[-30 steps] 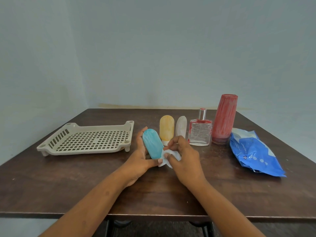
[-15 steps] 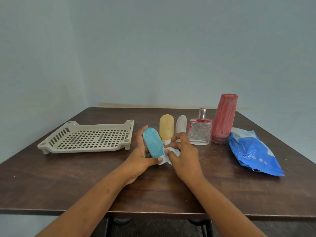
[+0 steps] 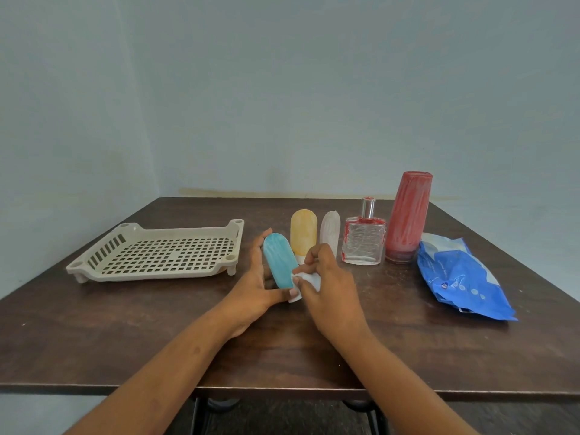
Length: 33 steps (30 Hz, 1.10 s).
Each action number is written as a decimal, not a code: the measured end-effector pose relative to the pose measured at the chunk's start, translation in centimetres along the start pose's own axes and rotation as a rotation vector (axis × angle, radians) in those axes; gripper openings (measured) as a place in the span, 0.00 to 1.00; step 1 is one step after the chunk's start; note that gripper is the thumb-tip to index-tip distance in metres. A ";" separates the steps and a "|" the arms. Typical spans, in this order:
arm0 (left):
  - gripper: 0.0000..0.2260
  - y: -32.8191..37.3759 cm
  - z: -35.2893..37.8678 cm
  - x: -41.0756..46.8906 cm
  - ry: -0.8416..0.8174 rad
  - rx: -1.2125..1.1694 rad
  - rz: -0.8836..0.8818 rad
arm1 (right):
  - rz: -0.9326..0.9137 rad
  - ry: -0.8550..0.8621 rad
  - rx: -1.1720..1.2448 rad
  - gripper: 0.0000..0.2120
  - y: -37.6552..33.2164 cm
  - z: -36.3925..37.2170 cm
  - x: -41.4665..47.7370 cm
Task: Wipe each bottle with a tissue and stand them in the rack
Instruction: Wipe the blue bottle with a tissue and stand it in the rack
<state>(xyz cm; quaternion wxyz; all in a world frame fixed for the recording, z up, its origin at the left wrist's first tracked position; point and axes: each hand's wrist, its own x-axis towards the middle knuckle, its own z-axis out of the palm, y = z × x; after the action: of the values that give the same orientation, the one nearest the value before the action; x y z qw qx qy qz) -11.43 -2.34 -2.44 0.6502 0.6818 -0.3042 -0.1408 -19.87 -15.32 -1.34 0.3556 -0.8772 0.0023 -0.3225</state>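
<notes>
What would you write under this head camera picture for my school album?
Left hand holds a blue bottle while the right hand wipes it with a tissue, rack nearby.

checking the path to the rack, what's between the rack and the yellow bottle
The blue bottle, gripped by the left hand, seen in the head view.

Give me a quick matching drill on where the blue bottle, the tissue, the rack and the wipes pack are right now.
1. blue bottle
2. tissue
3. rack
4. wipes pack

a. lying on the right of the table
b. pinched by the right hand
c. on the left, holding no bottles
d. gripped by the left hand

Pairs: 1-d, 2-b, 3-c, 4-a.
</notes>
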 end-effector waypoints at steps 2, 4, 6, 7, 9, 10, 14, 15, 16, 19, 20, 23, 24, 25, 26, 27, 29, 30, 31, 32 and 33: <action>0.49 0.0 0.0 0.0 0.004 0.009 0.003 | -0.016 -0.020 -0.021 0.15 0.1 0.0 -0.3; 0.49 0.0 0.1 -0.1 0.005 0.002 0.006 | 0.005 -0.002 -0.009 0.15 0.2 -0.2 -0.1; 0.49 0.1 0.1 -0.1 0.015 0.002 0.002 | 0.031 0.027 0.032 0.15 0.2 -0.3 0.3; 0.49 0.1 0.1 -0.1 0.023 0.001 0.002 | 0.024 0.031 0.038 0.15 0.1 -0.3 0.4; 0.49 0.1 0.1 -0.1 0.030 0.000 0.001 | -0.018 0.000 0.019 0.15 -0.3 -0.2 0.1; 0.50 0.1 0.1 -0.2 0.030 0.007 0.002 | -0.038 -0.030 0.004 0.14 -0.4 -0.2 -0.2; 0.52 0.2 0.3 -0.4 0.065 0.098 0.017 | -0.037 -0.067 -0.009 0.14 -0.2 -0.4 -0.5; 0.52 0.3 0.4 -0.3 0.082 0.113 0.020 | -0.019 -0.045 0.000 0.14 -0.1 -0.4 -0.3; 0.53 0.3 0.5 -0.3 0.095 0.116 0.020 | -0.002 -0.022 0.011 0.15 -0.1 -0.4 -0.1; 0.51 0.4 0.4 -0.3 0.089 0.114 0.023 | -0.021 -0.021 0.007 0.15 -0.5 -0.2 0.0; 0.50 0.3 0.3 -0.3 0.084 0.120 0.026 | -0.060 -0.041 -0.006 0.13 -0.6 -0.2 -0.3; 0.48 0.2 0.2 -0.4 0.072 0.117 0.026 | -0.136 -0.108 -0.063 0.08 -0.8 -0.3 -0.9; 0.48 0.1 0.2 -0.3 0.073 0.113 0.019 | -0.131 -0.110 -0.069 0.08 -0.7 -0.4 -0.9; 0.49 0.1 0.2 -0.3 0.082 0.115 0.014 | -0.117 -0.099 -0.063 0.09 -0.6 -0.4 -0.7; 0.50 0.1 0.2 -0.2 0.096 0.120 0.006 | -0.097 -0.080 -0.045 0.10 -0.6 -0.4 -0.5; 0.50 0.1 0.2 -0.2 0.109 0.123 0.004 | -0.076 -0.061 -0.024 0.11 -0.5 -0.4 -0.2; 0.51 0.1 0.1 -0.1 0.120 0.121 -0.003 | -0.055 -0.047 -0.007 0.10 -0.5 -0.4 0.0; 0.50 0.0 0.1 0.0 0.115 0.118 -0.002 | -0.069 -0.053 -0.022 0.09 -0.5 -0.3 -0.1; 0.49 -0.1 0.0 0.0 0.106 0.113 0.001 | -0.096 -0.068 -0.048 0.08 -0.6 -0.2 -0.2; 0.49 -0.2 -0.1 0.0 0.096 0.105 0.003 | -0.128 -0.092 -0.079 0.07 -0.7 -0.1 -0.5; 0.48 -0.2 -0.1 0.0 0.088 0.102 0.005 | -0.157 -0.114 -0.103 0.07 -0.7 0.0 -0.6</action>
<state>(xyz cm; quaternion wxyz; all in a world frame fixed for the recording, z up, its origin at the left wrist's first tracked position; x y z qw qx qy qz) -11.30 -2.28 -2.64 0.6277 0.7189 -0.2836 -0.0935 -20.52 -14.66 -1.28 0.2831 -0.9087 -0.0700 -0.2986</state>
